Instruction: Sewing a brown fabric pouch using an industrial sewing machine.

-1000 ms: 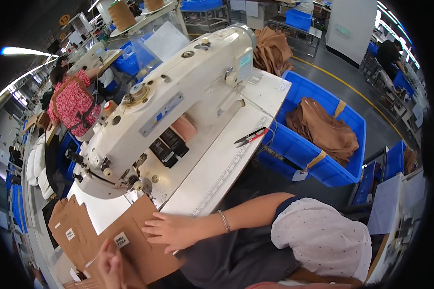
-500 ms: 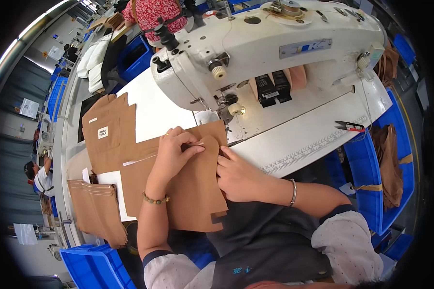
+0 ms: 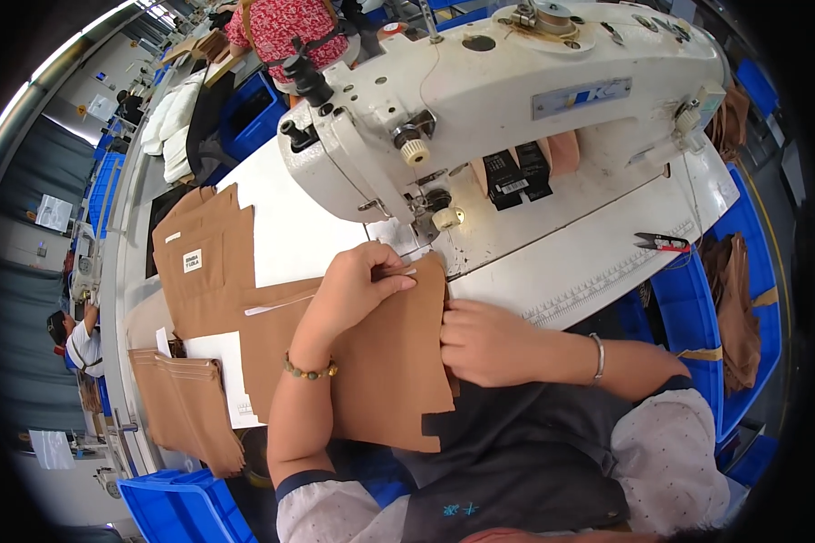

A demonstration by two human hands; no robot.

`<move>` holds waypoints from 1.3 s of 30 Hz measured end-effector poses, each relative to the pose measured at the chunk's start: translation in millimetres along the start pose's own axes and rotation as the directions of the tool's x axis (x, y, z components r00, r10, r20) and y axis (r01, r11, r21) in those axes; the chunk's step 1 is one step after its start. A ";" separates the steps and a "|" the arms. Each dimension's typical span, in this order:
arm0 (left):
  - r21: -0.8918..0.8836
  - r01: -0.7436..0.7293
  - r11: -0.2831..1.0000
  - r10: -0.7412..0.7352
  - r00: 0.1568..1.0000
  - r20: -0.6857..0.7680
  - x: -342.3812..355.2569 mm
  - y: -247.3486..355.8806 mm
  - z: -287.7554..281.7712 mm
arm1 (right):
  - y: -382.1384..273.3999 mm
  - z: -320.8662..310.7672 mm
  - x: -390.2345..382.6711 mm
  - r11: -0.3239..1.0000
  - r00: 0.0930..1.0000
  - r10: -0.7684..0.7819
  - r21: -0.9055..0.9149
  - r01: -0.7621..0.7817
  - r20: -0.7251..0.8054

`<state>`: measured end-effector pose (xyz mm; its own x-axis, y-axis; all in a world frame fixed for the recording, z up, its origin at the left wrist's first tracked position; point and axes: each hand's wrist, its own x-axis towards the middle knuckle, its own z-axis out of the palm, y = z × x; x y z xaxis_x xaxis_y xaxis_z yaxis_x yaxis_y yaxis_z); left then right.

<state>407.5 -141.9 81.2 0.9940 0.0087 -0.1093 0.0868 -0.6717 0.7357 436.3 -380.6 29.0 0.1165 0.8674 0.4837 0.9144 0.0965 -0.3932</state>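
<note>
A brown fabric panel (image 3: 389,362) lies over the front edge of the machine table, just in front of the sewing machine's needle area (image 3: 430,217). My left hand (image 3: 362,285) rests on the panel near its far end, thumb and forefinger pinched on a small white strip (image 3: 409,272). Curled fingers of my right hand (image 3: 489,342) grip the panel's right edge; their tips are partly hidden by the cloth. A longer white strip (image 3: 279,307) shows on the cloth left of my left wrist.
More brown pieces (image 3: 206,262) with a white label lie at the left, beside a stitched brown stack (image 3: 186,398). Thread snips (image 3: 661,242) lie at the table's right. Black labels (image 3: 516,176) sit under the machine arm. Blue bins (image 3: 688,317) flank the table; a person (image 3: 290,32) is beyond.
The panel has shifted right, its far end now by the needle area. My left hand moved right with the white strip. My right hand moved right and lower, its fingers now curled in.
</note>
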 end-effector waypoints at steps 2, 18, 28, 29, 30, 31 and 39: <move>-0.029 -0.013 1.000 0.013 1.000 -0.003 -5.4 3.8 -1.7 | 13.3 -21.0 0.4 0.998 1.000 0.026 0.053 -0.026 0.013; -0.111 -0.028 0.993 0.015 0.992 -0.124 -10.7 14.7 -2.0 | 65.6 -31.4 45.4 0.515 0.813 0.521 0.663 -0.543 0.261; -0.416 0.135 0.899 -0.116 0.991 0.071 -9.1 5.4 -0.7 | 63.9 -33.8 44.8 0.646 0.876 0.452 0.617 -0.449 0.165; -0.415 0.136 0.899 -0.117 0.991 0.071 -10.0 4.4 -0.2 | 63.0 -33.2 45.7 0.645 0.877 0.451 0.618 -0.448 0.165; -0.426 0.106 0.898 -0.097 0.994 0.044 -9.8 3.1 1.4 | 62.7 -33.0 45.3 0.650 0.878 0.452 0.617 -0.443 0.155; -0.436 0.076 0.897 -0.076 0.997 0.018 -10.0 2.6 2.7 | 62.5 -32.8 45.0 0.656 0.880 0.453 0.615 -0.438 0.144; -0.198 -0.044 0.979 0.007 0.983 -0.185 -15.1 6.8 7.2 | 62.7 -30.6 44.2 0.641 0.871 0.473 0.628 -0.441 0.130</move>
<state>392.6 -151.9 83.0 0.9898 0.1409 0.0215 0.0541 -0.5113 0.8577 510.6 -351.1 49.7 0.4837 0.8649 0.1342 0.2915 -0.0147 -0.9564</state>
